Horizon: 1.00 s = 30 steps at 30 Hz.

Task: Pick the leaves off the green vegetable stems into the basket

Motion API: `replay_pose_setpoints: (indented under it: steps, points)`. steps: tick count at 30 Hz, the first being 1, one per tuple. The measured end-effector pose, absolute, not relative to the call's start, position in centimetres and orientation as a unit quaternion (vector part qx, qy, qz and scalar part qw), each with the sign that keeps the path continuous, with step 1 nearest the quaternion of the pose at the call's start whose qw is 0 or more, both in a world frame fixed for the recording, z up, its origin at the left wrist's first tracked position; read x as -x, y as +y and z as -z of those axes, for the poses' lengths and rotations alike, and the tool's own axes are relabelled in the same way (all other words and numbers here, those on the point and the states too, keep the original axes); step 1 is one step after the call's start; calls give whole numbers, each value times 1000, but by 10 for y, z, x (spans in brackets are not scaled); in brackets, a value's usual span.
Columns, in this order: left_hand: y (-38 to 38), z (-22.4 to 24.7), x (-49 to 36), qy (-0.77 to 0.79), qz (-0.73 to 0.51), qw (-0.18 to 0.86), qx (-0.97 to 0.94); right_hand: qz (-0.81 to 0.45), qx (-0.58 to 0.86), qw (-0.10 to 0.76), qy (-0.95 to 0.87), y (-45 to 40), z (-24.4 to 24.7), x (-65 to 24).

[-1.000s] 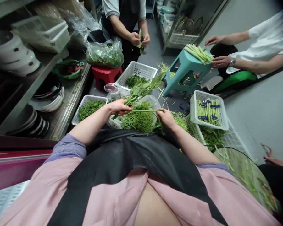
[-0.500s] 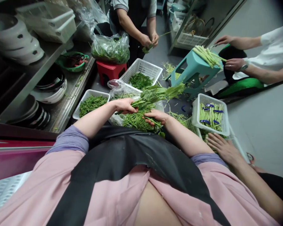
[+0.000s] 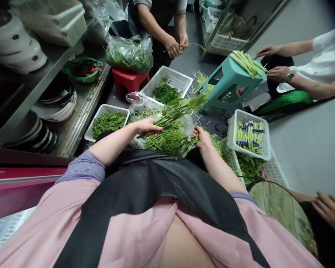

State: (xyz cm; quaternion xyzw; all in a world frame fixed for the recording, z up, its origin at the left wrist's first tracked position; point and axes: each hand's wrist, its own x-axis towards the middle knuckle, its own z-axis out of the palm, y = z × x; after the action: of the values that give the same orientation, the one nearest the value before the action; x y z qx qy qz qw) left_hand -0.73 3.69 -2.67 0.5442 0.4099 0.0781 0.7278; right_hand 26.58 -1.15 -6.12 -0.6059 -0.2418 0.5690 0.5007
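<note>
In the middle of the view my left hand (image 3: 149, 127) is closed around a bunch of leafy greens (image 3: 171, 111). Their leaves point up and to the right, beyond my fingers. Off to the right, my right hand (image 3: 202, 138) pinches a leafy green sprig (image 3: 189, 143), which hangs leftward and down from the fingers. Below and between both hands lies a heap of thin green stems (image 3: 166, 141) in a clear plastic bag (image 3: 187, 123).
White baskets of greens (image 3: 107, 108) (image 3: 190, 83) stand ahead and left. Tied asparagus bundles (image 3: 249, 134) fill a right-hand basket. Asparagus stalks (image 3: 247, 63) lie on a teal stool (image 3: 226, 78) by a co-worker. Steel shelving (image 3: 86, 108) runs along the left.
My right hand has moved right, away from my left hand, with a sprig. A co-worker's hand at the right has drawn back, and a round, mottled green surface now shows there.
</note>
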Motion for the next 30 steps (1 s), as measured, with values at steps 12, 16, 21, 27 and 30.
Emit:
replay_pose_setpoints:
  steps: [12,16,21,27,30]
  points:
    - [50,38,12,369,-69,782,-497,-509,585,522,-354,-35,38,-264]
    - [31,27,2,349,-75,800,-483,-587,500,547,-327,-20,23,-229]
    - [15,21,-6,355,-120,798,-471,-541,493,603,-317,-13,21,-208]
    - [13,22,6,356,-191,816,-413,-478,504,647,-314,-19,35,-214]
    - [9,22,9,357,-211,814,-406,-451,510,642,-353,-23,39,-215]
